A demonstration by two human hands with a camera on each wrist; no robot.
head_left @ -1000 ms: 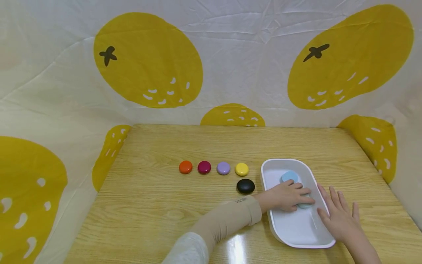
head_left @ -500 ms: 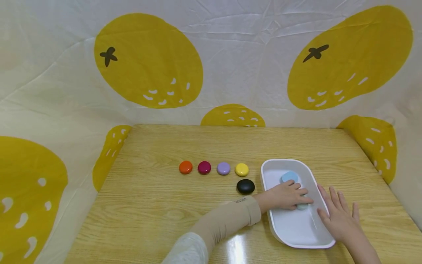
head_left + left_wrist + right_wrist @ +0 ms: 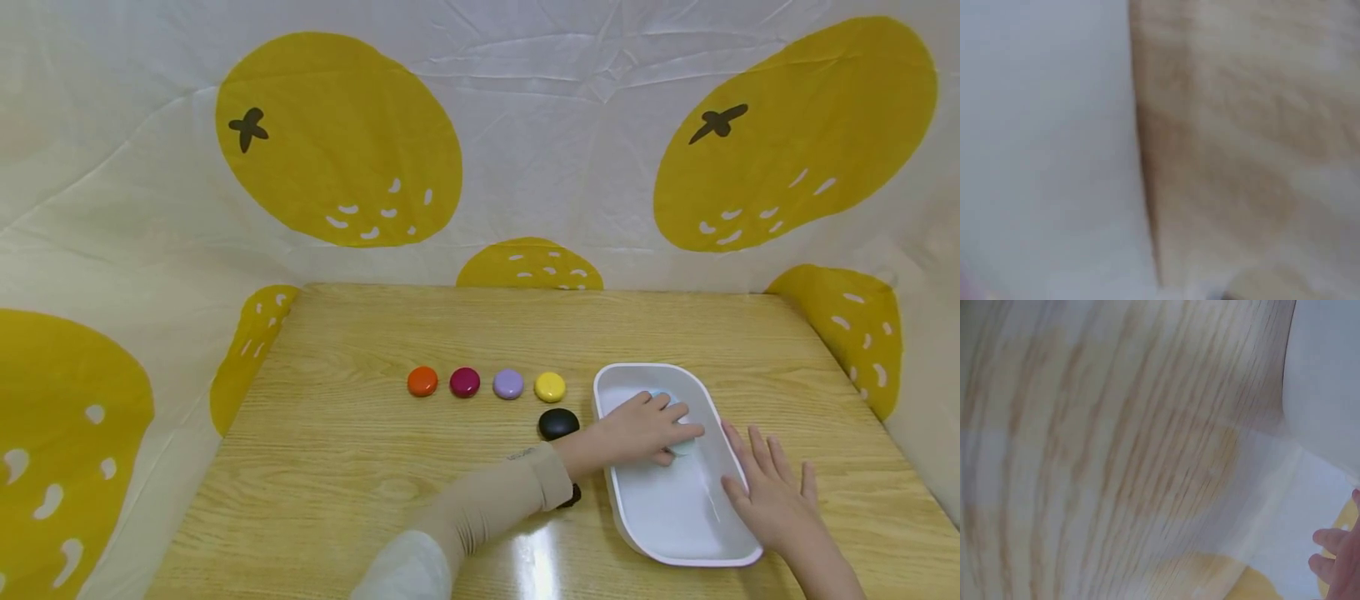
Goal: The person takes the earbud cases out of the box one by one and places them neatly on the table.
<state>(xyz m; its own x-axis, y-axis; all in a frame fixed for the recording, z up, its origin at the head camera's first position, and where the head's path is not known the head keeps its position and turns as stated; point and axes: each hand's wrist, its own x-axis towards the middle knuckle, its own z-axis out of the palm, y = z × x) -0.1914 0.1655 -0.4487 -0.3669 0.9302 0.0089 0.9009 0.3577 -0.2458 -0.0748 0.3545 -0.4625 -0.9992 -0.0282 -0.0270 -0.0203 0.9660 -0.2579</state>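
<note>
My left hand (image 3: 647, 427) reaches into a white oblong tub (image 3: 675, 517) in the head view. Its fingers and thumb pinch a smooth pale green disc (image 3: 684, 447), mostly covered by the hand. Behind the fingers, a sliver of a light blue disc (image 3: 660, 393) shows. My right hand (image 3: 776, 500) rests with fingers spread and straight against the tub's right side. In the left wrist view only the tub's white wall (image 3: 1047, 150) and blurred wood appear. The right wrist view shows fingertips (image 3: 1329, 537) at its right edge, beside the tub.
Left of the tub, orange (image 3: 422, 381), dark magenta (image 3: 465, 382), lilac (image 3: 508, 384) and yellow (image 3: 550, 387) discs form a row on the wooden table (image 3: 337, 467). A black disc (image 3: 558, 424) lies below the yellow one. Patterned cloth (image 3: 555, 167) hangs behind.
My left hand and forearm have shifted left and slightly away inside the tub, bringing the pale green disc along. The light blue disc is now mostly covered. My right hand stays put.
</note>
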